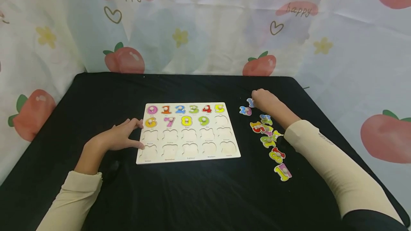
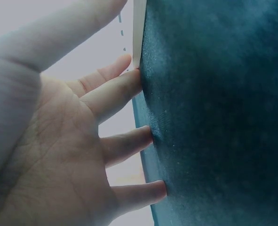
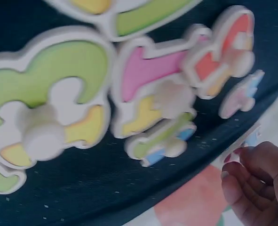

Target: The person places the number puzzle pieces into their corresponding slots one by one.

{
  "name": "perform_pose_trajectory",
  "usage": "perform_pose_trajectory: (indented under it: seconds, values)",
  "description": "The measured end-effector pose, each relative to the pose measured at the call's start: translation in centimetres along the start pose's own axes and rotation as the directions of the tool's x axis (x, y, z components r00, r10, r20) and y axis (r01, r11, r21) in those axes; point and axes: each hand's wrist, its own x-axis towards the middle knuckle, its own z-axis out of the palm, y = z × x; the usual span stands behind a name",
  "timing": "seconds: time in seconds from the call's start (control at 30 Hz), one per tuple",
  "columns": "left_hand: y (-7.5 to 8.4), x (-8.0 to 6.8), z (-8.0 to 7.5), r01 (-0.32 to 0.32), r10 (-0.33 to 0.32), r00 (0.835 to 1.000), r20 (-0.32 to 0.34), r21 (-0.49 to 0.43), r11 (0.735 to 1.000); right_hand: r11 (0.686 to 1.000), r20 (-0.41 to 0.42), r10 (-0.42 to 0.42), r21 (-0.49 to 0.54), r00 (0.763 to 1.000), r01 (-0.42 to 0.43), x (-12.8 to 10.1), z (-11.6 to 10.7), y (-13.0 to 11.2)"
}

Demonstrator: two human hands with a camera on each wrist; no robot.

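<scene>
Patterned cloth [image 1: 208, 27] backed a black-covered table [image 1: 179, 202]. At left, the left hand [image 1: 120, 134] had its fingers spread, thumb and index touching the left edge of the flat number board [image 1: 198, 134]. Beyond its right edge, a number piece [image 1: 250, 103] was pinched between thumb and fingers of the right hand [image 1: 265, 101]; lift could not be confirmed. Loose pieces [image 1: 277, 155] lay farther right. Judged light, stiff and smooth, each was best taken by its raised knob [image 3: 43, 140].

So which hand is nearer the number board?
Left: the left hand touches the left edge of the number board; the right hand pinches a loose piece beyond its right side.
</scene>
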Motion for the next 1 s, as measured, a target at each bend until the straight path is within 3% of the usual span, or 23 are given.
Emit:
perform_pose_trajectory:
  seconds: [0.23,0.5,0.73,1.0]
  values:
    - [0.0,0.0,0.0,-0.006,0.006,1.0,-0.005,-0.013,1.0,0.996,0.018,-0.088,0.028,0.996,0.087,-0.8,-0.9,-1.9]
    - [0.1,0.0,0.0,0.007,-0.007,1.0,0.009,-0.006,1.0,0.992,0.166,-0.118,0.064,0.979,0.108,-0.7,-0.9,-4.8]
    - [0.2,-0.2,0.0,-0.004,0.004,1.0,0.006,-0.018,1.0,0.984,0.236,-0.175,0.081,0.956,0.161,-0.7,-0.3,-7.1]
    - [0.0,-0.2,0.0,-0.013,0.013,1.0,-0.014,-0.015,1.0,0.974,0.2,-0.217,0.103,0.955,0.2,-0.3,0.0,-9.2]
